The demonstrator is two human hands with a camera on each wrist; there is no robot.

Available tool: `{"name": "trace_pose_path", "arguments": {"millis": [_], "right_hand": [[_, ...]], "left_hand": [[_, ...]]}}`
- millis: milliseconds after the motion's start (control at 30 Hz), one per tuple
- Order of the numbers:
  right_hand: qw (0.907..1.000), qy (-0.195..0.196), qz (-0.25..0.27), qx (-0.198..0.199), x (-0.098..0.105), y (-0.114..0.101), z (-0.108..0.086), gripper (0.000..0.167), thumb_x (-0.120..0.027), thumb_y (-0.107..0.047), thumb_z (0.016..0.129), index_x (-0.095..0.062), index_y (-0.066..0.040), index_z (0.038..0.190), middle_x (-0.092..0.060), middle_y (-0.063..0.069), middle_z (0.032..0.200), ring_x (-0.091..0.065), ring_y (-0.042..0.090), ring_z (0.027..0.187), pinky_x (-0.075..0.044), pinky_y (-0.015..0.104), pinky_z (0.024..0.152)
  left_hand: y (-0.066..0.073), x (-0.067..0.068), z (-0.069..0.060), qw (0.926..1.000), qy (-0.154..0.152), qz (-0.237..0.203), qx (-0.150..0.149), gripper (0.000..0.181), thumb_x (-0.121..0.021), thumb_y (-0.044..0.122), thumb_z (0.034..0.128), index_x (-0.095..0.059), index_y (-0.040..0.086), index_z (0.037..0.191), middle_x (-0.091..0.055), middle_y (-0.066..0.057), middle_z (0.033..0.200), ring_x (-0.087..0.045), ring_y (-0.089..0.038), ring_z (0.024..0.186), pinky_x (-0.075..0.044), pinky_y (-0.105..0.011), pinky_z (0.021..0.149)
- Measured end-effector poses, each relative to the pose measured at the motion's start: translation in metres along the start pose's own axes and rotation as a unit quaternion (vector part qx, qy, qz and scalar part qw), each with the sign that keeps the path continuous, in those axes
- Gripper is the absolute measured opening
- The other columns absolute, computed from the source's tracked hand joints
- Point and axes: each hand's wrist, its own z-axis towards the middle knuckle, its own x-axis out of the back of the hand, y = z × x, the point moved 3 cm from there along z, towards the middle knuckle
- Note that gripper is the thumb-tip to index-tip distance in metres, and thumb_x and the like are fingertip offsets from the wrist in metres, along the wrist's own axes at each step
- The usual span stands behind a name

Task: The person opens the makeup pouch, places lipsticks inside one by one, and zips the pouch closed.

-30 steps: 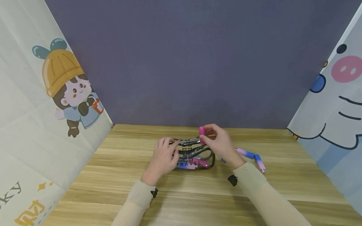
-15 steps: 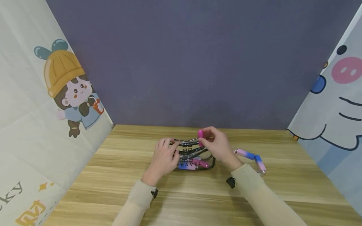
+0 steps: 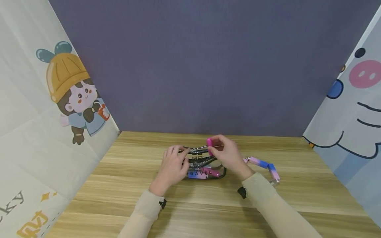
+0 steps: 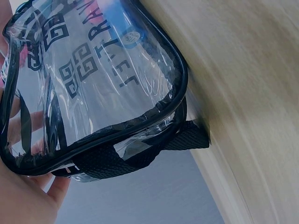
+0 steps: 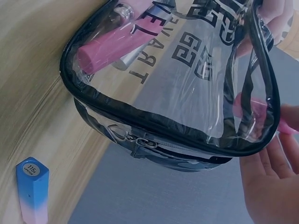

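A clear toiletry bag [image 3: 221, 175] with black trim and printed "TRAVEL" stands on the table. My left hand [image 3: 172, 167] holds its upper left edge, fingers partly seen through the plastic in the left wrist view. Between thumb and fingers, my right hand [image 3: 230, 157] pinches a bright pink tube [image 3: 209, 145] at the bag's top right. In the right wrist view, part of that tube shows through the plastic. Inside the bag lie a pink tube [image 5: 107, 49] and a pink-and-blue lipstick [image 3: 197, 176].
Right of the bag lie two pink-and-blue lipsticks [image 3: 257, 161] [image 3: 273, 172], with another partly hidden by my right hand. A heart-shaped zip pull [image 5: 116, 133] hangs on the bag's side. A dark panel [image 3: 190, 72] rises behind the wooden table [image 3: 193, 211].
My right hand has moved slightly left and down with the pink tube, which now sits lower at the bag's top. The left hand keeps its hold in the same place.
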Motion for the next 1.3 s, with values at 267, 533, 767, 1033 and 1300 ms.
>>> {"name": "trace_pose_path", "arguments": {"millis": [267,533,767,1033,1300], "right_hand": [[0.9988,-0.022,-0.036,0.027,-0.004,0.002,-0.001,0.030,-0.073,-0.003,0.091,-0.067,-0.003,0.121,-0.070,0.007,0.106,-0.068,0.021,0.096,-0.057,0.037,0.087],[0.9876,-0.049,-0.127,0.077,-0.008,-0.004,-0.002,0.031,-0.072,-0.003,0.092,-0.070,-0.007,0.123,-0.068,0.004,0.109,-0.066,0.018,0.097,-0.058,0.036,0.085],[0.9801,-0.062,-0.165,0.093,-0.012,-0.007,-0.002,0.033,-0.073,0.000,0.091,-0.071,-0.006,0.123,-0.068,0.004,0.110,-0.065,0.016,0.094,-0.057,0.030,0.081],[0.9728,-0.079,-0.199,0.089,-0.014,-0.007,-0.004,0.032,-0.071,-0.002,0.092,-0.071,-0.007,0.124,-0.067,0.003,0.110,-0.061,0.013,0.087,-0.055,0.027,0.073],[0.9648,-0.093,-0.230,0.087,-0.016,-0.006,-0.004,0.032,-0.070,-0.003,0.093,-0.071,-0.006,0.125,-0.066,0.002,0.105,-0.057,0.010,0.080,-0.053,0.027,0.071]], "left_hand": [[0.001,0.000,0.000,1.0000,-0.001,-0.005,0.002,0.042,-0.050,0.020,0.0971,-0.066,0.007,0.134,-0.057,-0.012,0.125,-0.047,-0.032,0.118,-0.040,-0.050,0.100],[0.001,0.000,0.001,1.0000,0.008,-0.004,0.000,0.042,-0.051,0.021,0.0961,-0.067,0.007,0.132,-0.057,-0.011,0.124,-0.047,-0.032,0.118,-0.040,-0.050,0.099],[0.002,0.000,0.001,1.0000,0.006,-0.006,0.000,0.042,-0.051,0.021,0.0960,-0.067,0.006,0.132,-0.057,-0.012,0.123,-0.047,-0.032,0.118,-0.040,-0.051,0.099],[0.001,-0.002,0.001,1.0000,0.000,-0.005,0.000,0.042,-0.050,0.021,0.0969,-0.066,0.006,0.133,-0.057,-0.012,0.124,-0.047,-0.032,0.118,-0.039,-0.050,0.100],[0.000,-0.004,0.001,1.0000,0.005,0.000,-0.005,0.042,-0.050,0.020,0.0968,-0.067,0.007,0.133,-0.057,-0.011,0.123,-0.047,-0.031,0.117,-0.040,-0.049,0.098]]}}
